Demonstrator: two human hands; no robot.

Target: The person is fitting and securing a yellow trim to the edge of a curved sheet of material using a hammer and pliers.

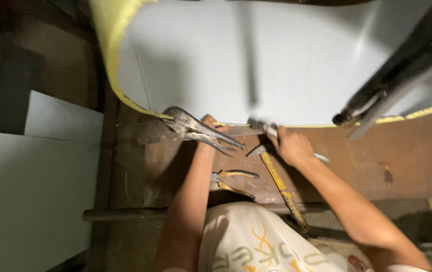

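1. left hand [209,125] is closed round the handles of grey locking pliers [196,129]; the pliers' jaws sit at the yellow edge strip [106,48] of a big white sheet [286,60], by the look of it clamped on that edge.
2. right hand [290,147] is curled shut round a slim metal tool [269,129]. tool is motion-blurred, maybe a chisel or punch, can't tell which. its head end sits at the sheet's lower edge, a bright tip pokes out past the hand on the right.
3. hammer [280,185] w/ yellow handle lies on the rusty brown metal bench [407,161] just below the right hand; head up near the hand, handle running down-right toward the person's body.
4. small pliers [232,182] w/ yellow grips lie on the bench btwn the two forearms, just left of the hammer handle, not touching either hand.
5. white sheet covers the top of the view, curved at left, yellow strip following its rim down & along the bottom edge.
6. dark clamp [377,103], also locking-plier type, comes in from upper right & ends at the sheet's lower edge, well apart from both hands.
7. round steel bar [120,215] runs along the bench's near side at left.
8. pale flat panels [29,191] lie off to the left, lower than the bench.
9. person wears a light printed shirt [251,242], at bottom centre.
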